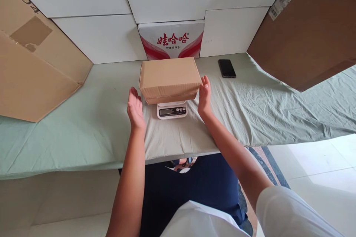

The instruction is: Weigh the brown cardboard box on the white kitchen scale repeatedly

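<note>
I count two of my own hands, the left hand and the right hand. One small brown box sits on one white scale mid-worktop. One black phone lies far right. One printed red-and-white carton stands at the far edge. Two big brown cardboard sheets lean in, one left, one right.

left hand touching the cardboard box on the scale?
Apart. The head view shows green cloth between the open left hand and the left side of the cardboard box, which sits on the scale.
</note>
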Motion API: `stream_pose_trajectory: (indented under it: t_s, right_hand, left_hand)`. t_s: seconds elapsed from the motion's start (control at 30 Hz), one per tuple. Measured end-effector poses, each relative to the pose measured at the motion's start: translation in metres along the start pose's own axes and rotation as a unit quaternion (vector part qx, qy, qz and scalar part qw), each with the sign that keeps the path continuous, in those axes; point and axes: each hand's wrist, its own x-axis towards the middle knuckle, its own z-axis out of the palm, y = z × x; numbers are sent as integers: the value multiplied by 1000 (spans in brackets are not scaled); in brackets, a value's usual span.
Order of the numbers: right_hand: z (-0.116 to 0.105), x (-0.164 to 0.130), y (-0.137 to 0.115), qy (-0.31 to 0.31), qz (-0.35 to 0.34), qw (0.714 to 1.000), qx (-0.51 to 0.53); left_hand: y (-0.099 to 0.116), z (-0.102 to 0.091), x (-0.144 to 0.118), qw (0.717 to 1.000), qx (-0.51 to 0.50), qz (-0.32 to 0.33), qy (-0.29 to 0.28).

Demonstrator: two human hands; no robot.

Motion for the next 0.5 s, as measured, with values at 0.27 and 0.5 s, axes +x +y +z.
stream_pose_trajectory:
  t_s: [0.27, 0.5]
  right_hand:
    - [4, -1, 5, -61, -23, 998, -19]
    - [16, -3, -14, -115, -37, 992, -37]
  left_hand:
    - [-2, 8, 0, 999, -7, -29, -45]
    - [-11, 12, 13, 997, 26, 1, -71]
